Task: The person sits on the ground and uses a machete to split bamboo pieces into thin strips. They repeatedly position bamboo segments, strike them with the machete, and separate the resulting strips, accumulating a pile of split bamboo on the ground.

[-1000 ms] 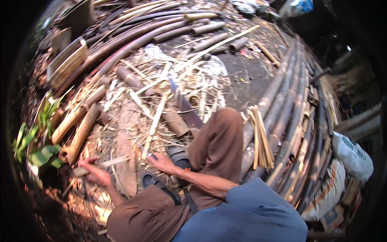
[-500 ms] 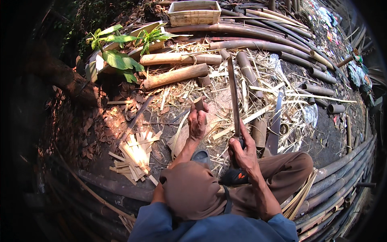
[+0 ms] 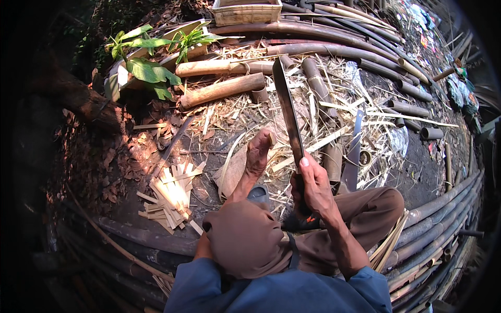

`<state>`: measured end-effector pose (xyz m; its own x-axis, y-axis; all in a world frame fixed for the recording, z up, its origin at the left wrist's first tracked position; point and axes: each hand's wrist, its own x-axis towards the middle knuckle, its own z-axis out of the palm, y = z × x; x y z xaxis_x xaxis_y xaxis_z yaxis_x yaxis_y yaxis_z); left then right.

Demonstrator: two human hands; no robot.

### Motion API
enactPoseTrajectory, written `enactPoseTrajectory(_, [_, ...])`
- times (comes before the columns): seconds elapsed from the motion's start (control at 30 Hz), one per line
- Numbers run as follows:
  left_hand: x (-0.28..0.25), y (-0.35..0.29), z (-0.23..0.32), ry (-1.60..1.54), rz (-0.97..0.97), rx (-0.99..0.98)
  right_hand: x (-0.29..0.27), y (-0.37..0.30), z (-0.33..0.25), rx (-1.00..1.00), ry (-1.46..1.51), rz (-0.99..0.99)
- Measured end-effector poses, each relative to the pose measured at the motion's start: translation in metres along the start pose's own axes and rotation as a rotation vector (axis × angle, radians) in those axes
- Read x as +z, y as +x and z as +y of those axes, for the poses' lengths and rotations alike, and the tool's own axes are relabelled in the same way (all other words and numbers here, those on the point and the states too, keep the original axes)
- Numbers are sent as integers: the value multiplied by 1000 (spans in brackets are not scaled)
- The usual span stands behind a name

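While the right hand gripped the dark handle of a long knife, its blade pointed away from the body, the tip leaning a little to the left. The thumb lay near the base of the blade, and the other fingers were wrapped about the handle. To its left, the left hand was closed on a short bamboo piece, mostly hidden, whose pale end showed at the fingertips; a gap was visible between that end and the blade.

Just below the hands, a bent knee in brown trousers covered part of the left forearm, with a grey sandal beside it. On the ground to the left, pale flat strips lay in a loose, sunlit heap. To the right of the knife, shavings were scattered around a bamboo tube and a wide saw-like blade. Farther out lay two tan bamboo lengths, near a leafy plant, and a pale crate stood beyond them.
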<state>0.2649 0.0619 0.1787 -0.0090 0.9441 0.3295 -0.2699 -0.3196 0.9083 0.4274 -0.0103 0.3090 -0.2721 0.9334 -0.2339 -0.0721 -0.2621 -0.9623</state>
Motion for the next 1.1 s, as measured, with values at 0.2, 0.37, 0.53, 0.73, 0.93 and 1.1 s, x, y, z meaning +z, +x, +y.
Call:
enactPoseTrajectory(0.2, [1, -5, 0, -6, -10, -8, 7, -2, -7, 86, 93, -52])
enactPoseTrajectory(0.37, [4, -12, -8, -15, -32, -67, 7, -1, -6, 138, 86, -65])
enactPoseTrajectory(0.53, [4, -11, -8, 14, -76, -61, 5, -2, -10, 147, 113, -81])
enactPoseTrajectory(0.73, [10, -10, -4, -44, -10, -62, 6, -3, -9, 154, 115, -93])
enactPoseTrajectory(0.93, [12, -12, -3, -54, 5, -89, 5, -3, -8, 142, 99, -100])
enactPoseTrajectory(1.1, [16, -10, 8, -122, 4, -118, 8, -5, -13, 28, -77, -69])
